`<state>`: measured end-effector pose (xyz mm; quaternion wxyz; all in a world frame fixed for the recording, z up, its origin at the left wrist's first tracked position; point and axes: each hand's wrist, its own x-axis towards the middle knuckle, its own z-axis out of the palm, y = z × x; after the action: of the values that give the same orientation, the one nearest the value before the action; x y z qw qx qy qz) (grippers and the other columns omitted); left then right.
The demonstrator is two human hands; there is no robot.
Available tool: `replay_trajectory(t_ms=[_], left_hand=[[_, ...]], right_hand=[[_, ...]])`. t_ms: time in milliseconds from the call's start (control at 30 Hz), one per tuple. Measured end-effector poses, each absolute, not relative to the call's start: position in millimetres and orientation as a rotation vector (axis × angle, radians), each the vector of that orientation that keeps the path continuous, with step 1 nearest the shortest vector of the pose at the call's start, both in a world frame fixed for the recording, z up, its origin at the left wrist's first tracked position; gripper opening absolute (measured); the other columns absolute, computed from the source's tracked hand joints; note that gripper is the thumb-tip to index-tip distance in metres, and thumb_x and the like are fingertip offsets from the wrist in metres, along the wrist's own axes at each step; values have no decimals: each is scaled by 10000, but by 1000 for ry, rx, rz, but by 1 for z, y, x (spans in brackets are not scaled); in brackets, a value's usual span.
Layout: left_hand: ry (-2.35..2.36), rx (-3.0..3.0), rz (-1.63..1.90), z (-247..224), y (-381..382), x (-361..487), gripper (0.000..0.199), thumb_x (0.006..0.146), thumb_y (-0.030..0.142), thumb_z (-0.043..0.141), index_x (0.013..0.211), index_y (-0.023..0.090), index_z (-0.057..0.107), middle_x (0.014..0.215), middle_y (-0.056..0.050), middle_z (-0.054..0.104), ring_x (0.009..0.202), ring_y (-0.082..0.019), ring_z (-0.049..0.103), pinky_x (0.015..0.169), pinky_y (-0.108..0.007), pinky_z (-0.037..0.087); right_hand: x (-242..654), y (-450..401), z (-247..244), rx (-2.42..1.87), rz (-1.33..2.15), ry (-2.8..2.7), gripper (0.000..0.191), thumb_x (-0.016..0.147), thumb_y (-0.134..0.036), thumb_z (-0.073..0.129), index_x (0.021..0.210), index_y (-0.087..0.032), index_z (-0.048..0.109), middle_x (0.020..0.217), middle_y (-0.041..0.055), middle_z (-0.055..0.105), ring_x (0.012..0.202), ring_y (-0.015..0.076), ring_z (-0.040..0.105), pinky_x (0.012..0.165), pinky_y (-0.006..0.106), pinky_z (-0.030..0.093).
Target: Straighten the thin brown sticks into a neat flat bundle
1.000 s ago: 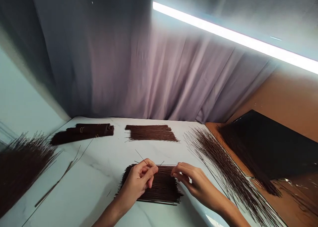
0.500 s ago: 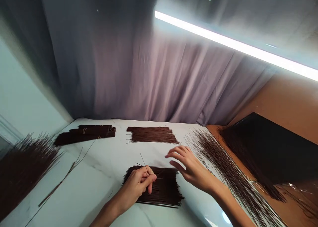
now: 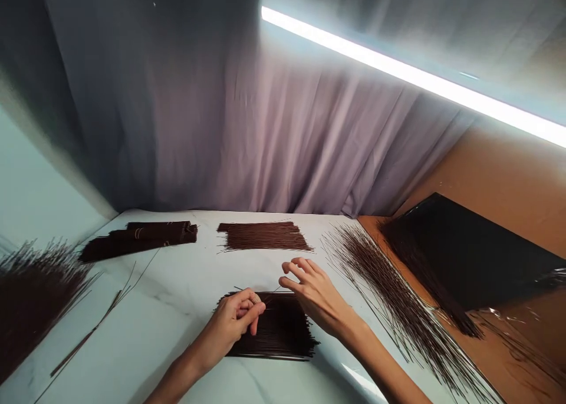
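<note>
My left hand (image 3: 241, 314) is closed in a pinch on a thin dark strand (image 3: 270, 295), which points from its fingertips toward my right hand. My right hand (image 3: 312, 289) hovers just to the right, its fingers curved and apart with nothing visibly gripped. Whether its thumb touches the strand's tip I cannot tell. Beneath both hands lies a flat mat-like stack of dark brown thin sticks (image 3: 283, 336), partly covered by my left hand.
On the white marbled table (image 3: 177, 333) lie a rolled dark bundle (image 3: 145, 239), a flat brown stick bundle (image 3: 265, 237), a few loose sticks (image 3: 95, 327) and a big dark pile (image 3: 35, 309). At right are long loose sticks (image 3: 398, 298) and a black sheet (image 3: 469, 256).
My right hand has come closer to my left, its fingers curling more. The strand in my left hand has swung from pointing up to leaning right. The whole view has shifted slightly.
</note>
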<state>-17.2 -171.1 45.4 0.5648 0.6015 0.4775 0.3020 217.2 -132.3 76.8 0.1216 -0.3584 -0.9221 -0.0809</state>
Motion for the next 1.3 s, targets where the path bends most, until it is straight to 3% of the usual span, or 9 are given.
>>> replay_trajectory(t_ms=[133,233,400,700,800,900,1000,1133,1300], left_hand=[[1124,1438,736,41,-169,-19,346,944,526,568,811,206,567,577,49,533,533,-111,348,440,-180,180],[1114,1422,734,44,-169,-21,337,964,509,554,815,207,557,597,52,534,514,-99,295,444,-188,171],[1068,1442,692,54,-174,-21,314,997,469,534,829,205,558,614,49,535,528,-98,297,468,-209,191],[1067,1651,648,55,-174,-22,327,1019,446,509,827,190,574,570,31,575,618,-138,474,629,-249,366],[1072,1602,668,54,-172,-23,322,1008,454,533,822,195,569,570,29,581,591,-128,453,570,-230,343],[1060,1473,679,47,-170,-22,347,991,522,530,848,207,548,606,34,607,463,-93,346,432,-204,266],[1089,1394,763,39,-170,-13,404,971,606,509,861,218,520,617,15,670,393,-82,328,388,-200,293],[1173,1337,1038,42,-178,18,421,962,635,510,870,225,529,679,-41,749,588,-162,621,596,-248,480],[1223,1206,1091,60,-181,62,382,994,629,440,943,256,502,938,-49,787,543,-156,629,549,-262,481]], right_hand=[[229,-138,73,-1171,78,-2476,192,1020,-235,552,1185,-252,649,1215,88,644,1080,249,573,899,390,472],[251,-142,79,-1254,569,-2312,432,1024,-453,550,1420,-285,515,1127,47,700,992,201,638,890,347,490],[281,-139,87,-1186,1104,-2219,417,1018,-528,514,953,-192,752,826,13,723,776,168,650,731,269,490],[279,-103,102,-952,1104,-2368,412,1005,-524,550,920,-187,772,839,35,719,866,180,633,828,296,491],[279,-106,104,-944,996,-2369,334,1016,-482,552,1014,-219,759,978,47,710,995,201,614,960,352,460],[272,-131,92,-1102,608,-2037,335,1004,-482,564,1220,-251,673,1203,85,637,1160,242,561,1075,425,400],[247,-172,63,-1341,410,-1418,316,1031,-491,477,1087,-230,647,1015,82,656,990,247,612,927,394,491],[194,-217,24,-1334,967,-1403,442,988,-627,465,1098,-233,632,921,53,707,810,219,669,718,312,542],[166,-220,22,-1135,1286,-1393,497,958,-664,501,931,-192,655,746,37,692,675,181,657,638,270,523]])
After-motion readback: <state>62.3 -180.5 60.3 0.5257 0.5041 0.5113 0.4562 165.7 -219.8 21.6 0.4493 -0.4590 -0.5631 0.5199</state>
